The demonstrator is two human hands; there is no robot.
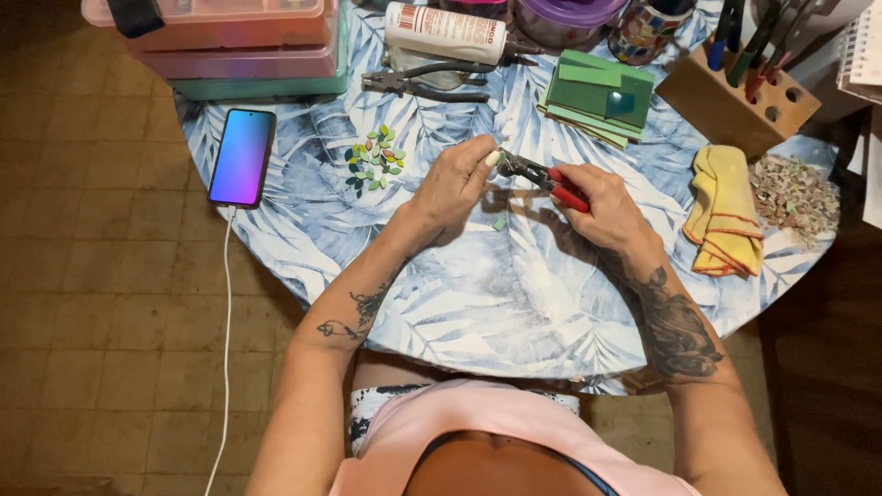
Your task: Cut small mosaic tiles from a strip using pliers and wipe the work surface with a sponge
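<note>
My right hand [602,207] grips red-handled nippers [542,174] over the round table [478,303]. My left hand [455,184] pinches a small pale piece [493,159] at the nippers' jaws. A small green chip [499,223] lies on the cloth just below both hands. To the left of my left hand sits a cluster of small green, pink and white cut pieces [374,160].
A phone [242,157] on a white cable lies at the table's left edge. Metal pliers [427,83], a glue tube [447,32], stacked green tiles [597,96], plastic boxes [239,46], a wooden tool holder [735,101], a yellow cloth [728,209] and a scrap pile [795,195] ring the table.
</note>
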